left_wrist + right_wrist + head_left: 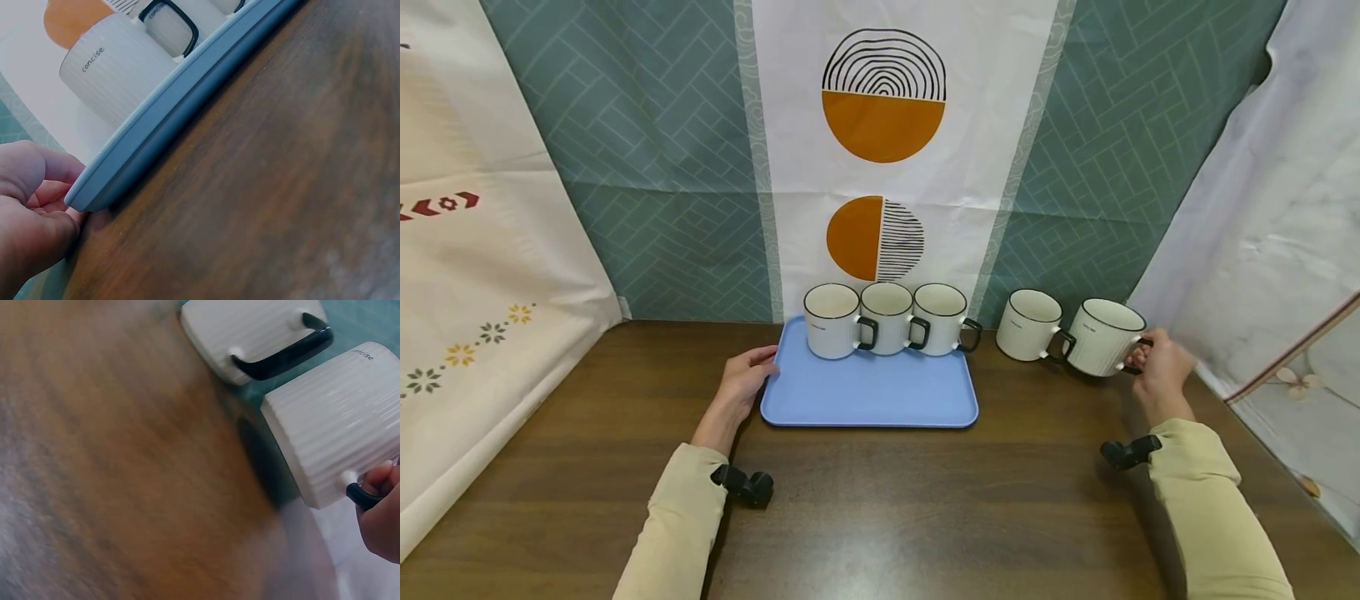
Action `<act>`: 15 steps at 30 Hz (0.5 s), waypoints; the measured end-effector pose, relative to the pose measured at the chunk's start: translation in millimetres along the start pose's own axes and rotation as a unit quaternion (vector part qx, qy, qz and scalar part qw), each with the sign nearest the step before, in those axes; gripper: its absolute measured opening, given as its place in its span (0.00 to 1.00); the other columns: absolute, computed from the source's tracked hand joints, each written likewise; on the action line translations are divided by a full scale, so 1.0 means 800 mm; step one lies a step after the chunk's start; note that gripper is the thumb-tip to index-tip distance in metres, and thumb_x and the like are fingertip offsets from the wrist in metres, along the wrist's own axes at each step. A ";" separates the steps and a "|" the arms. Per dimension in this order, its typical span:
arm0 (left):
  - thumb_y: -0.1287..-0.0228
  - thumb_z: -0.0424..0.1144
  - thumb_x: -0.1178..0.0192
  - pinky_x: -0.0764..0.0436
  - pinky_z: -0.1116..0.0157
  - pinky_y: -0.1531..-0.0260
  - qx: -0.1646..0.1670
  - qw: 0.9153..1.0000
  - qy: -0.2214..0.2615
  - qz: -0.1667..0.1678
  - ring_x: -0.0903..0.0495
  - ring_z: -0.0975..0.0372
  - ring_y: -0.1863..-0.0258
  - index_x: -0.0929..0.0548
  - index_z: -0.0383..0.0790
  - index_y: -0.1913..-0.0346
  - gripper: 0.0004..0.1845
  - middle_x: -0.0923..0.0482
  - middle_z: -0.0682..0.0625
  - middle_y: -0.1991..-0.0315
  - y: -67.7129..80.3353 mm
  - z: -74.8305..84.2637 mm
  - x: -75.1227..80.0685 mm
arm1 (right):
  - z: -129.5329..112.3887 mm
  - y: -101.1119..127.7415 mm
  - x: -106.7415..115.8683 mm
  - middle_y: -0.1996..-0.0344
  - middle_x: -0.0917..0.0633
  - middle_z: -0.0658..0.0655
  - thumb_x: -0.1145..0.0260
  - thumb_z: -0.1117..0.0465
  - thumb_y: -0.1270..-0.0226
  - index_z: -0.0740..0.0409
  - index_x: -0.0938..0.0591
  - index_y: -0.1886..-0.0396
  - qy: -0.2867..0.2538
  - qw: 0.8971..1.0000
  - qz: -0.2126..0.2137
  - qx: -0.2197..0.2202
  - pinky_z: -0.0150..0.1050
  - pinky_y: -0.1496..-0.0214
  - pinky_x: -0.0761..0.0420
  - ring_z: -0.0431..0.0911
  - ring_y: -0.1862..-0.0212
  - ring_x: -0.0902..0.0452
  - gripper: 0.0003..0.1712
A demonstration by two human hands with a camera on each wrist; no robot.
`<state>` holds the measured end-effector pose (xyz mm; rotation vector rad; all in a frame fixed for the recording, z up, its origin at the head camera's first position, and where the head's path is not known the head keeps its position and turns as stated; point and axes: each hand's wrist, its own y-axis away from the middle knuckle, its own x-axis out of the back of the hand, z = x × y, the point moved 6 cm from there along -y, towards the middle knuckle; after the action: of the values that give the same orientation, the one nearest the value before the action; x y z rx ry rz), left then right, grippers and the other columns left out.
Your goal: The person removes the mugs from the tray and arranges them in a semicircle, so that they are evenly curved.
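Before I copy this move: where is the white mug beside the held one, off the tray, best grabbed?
By the black handle of the free mug, coming from its right. The mug stands upright on the table with the handle pointing right, toward the held mug in the right hand, so that gap is tight.

Right hand [379,512]: fingers curled round the black handle of a white ribbed mug [334,422], apparently lifted off the blurred wooden table [112,462]. Second white mug [250,331]: just beyond, black handle showing.
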<state>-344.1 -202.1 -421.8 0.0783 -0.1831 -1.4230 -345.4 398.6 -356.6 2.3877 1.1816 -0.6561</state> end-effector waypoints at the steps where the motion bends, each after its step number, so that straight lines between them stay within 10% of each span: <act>1: 0.31 0.24 0.50 0.37 0.56 0.35 0.001 1.000 0.001 -0.001 0.36 0.49 0.34 0.34 0.27 0.32 0.25 0.36 0.32 0.33 0.001 0.000 -0.001 | 0.003 0.000 0.001 0.97 0.39 0.52 0.53 0.73 0.39 0.61 0.37 0.94 0.003 1.000 0.000 -0.002 0.35 0.90 0.38 0.42 0.94 0.46 0.23; 7: 0.32 0.24 0.50 0.36 0.57 0.36 -0.007 1.000 -0.001 -0.002 0.35 0.49 0.34 0.34 0.26 0.32 0.25 0.35 0.32 0.34 -0.002 -0.001 -0.002 | 0.013 -0.001 0.002 0.96 0.37 0.51 0.53 0.74 0.38 0.62 0.35 0.95 0.026 0.999 -0.030 -0.024 0.34 0.89 0.37 0.42 0.94 0.44 0.24; 15: 0.32 0.24 0.50 0.36 0.57 0.35 -0.001 1.000 -0.001 0.001 0.36 0.49 0.34 0.34 0.27 0.32 0.25 0.36 0.32 0.34 -0.002 0.000 0.001 | 0.023 0.009 -0.008 0.88 0.46 0.52 0.67 0.71 0.29 0.60 0.38 0.91 0.063 0.963 -0.252 -0.070 0.34 0.78 0.33 0.44 0.86 0.50 0.27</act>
<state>-345.5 -203.1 -422.3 0.0749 -0.1837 -1.4218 -347.2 380.4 -367.1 2.0411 1.8538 -0.5484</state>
